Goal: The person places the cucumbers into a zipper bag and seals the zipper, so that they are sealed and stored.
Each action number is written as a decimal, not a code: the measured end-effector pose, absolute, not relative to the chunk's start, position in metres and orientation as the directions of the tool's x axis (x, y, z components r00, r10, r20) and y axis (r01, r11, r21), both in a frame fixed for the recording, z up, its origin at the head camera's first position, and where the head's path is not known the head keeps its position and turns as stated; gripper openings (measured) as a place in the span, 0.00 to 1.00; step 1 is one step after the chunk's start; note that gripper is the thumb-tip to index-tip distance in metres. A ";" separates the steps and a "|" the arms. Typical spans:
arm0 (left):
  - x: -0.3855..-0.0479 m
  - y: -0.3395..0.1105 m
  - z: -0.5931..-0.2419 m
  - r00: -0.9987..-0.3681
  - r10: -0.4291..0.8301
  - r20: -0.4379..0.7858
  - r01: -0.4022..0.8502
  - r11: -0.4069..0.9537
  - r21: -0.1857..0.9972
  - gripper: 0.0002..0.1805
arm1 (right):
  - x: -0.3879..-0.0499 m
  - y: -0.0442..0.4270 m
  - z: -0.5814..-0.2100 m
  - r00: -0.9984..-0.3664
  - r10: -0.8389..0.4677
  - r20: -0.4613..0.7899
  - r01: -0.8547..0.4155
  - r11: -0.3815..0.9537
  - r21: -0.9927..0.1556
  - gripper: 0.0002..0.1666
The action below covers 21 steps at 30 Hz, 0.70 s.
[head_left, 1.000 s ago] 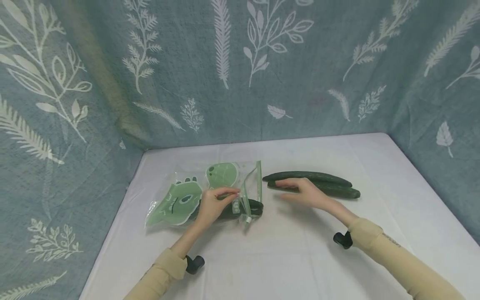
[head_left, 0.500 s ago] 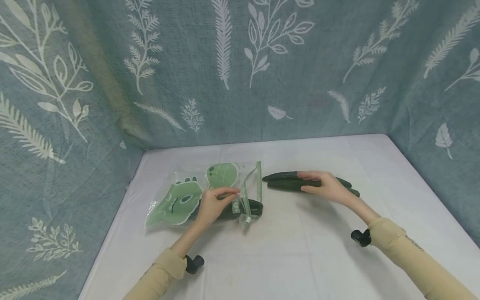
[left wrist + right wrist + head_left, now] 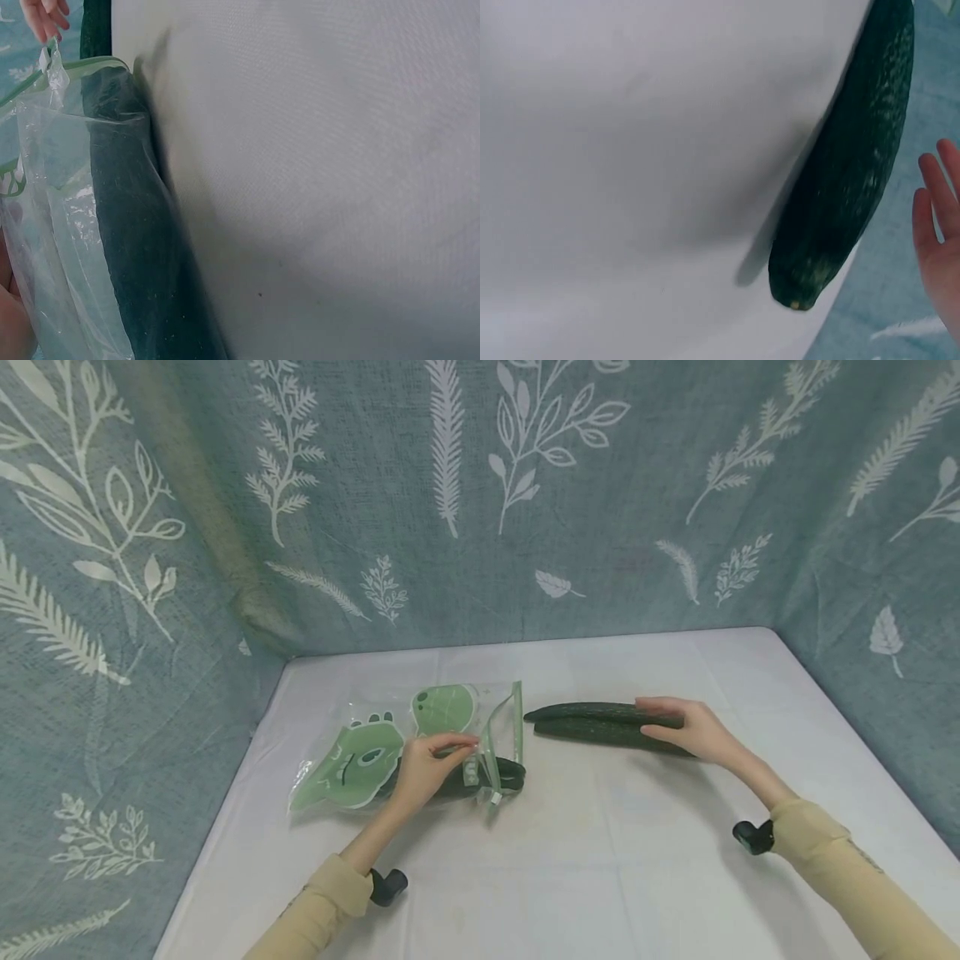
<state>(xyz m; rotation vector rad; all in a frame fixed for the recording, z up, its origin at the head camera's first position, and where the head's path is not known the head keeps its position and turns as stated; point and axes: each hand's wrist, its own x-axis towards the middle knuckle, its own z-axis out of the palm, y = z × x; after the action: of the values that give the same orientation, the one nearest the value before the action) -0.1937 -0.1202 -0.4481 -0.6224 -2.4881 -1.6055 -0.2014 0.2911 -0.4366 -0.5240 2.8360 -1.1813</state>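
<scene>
On the left of the table lies a clear zip bag (image 3: 444, 710) with green dinosaur prints, its mouth facing right. Dark cucumber (image 3: 512, 774) shows inside, its end near the opening. My left hand (image 3: 423, 774) pinches the upper film close to the mouth; the left wrist view shows this hand only at its edge. Two long cucumbers lie side by side to the right, a rear one (image 3: 577, 711) and a front one (image 3: 581, 731). Over their right ends is my right hand (image 3: 693, 731), fingers extended. In the right wrist view its fingers look apart from the cucumber (image 3: 847, 172).
A white cloth (image 3: 517, 893) covers the table. Blue-green curtains (image 3: 465, 585) with white leaf prints stand behind it and along both sides. Each wrist carries a small black camera, such as the right one (image 3: 752, 837).
My right hand has moved rightward along the two cucumbers, from near their left ends to their right ends. The left hand and the bag have stayed in place.
</scene>
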 end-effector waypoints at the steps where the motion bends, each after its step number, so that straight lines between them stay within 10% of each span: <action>1: -0.194 -0.120 -0.448 -0.910 0.275 0.310 0.396 0.355 0.847 0.07 | -0.201 0.293 -0.436 -0.945 -0.309 0.105 -0.293 0.660 -0.692 0.29; 21: -0.192 -0.120 -0.447 -0.913 0.277 0.301 0.390 0.368 0.844 0.07 | -0.193 0.324 -0.441 -0.955 -0.267 0.128 -0.285 0.712 -0.642 0.27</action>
<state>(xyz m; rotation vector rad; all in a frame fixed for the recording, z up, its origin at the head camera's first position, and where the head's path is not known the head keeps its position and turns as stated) -0.1922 -0.1202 -0.4465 -0.6138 -2.5074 -1.5938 -0.1933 0.3237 -0.4411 -0.4720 2.9306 -1.1053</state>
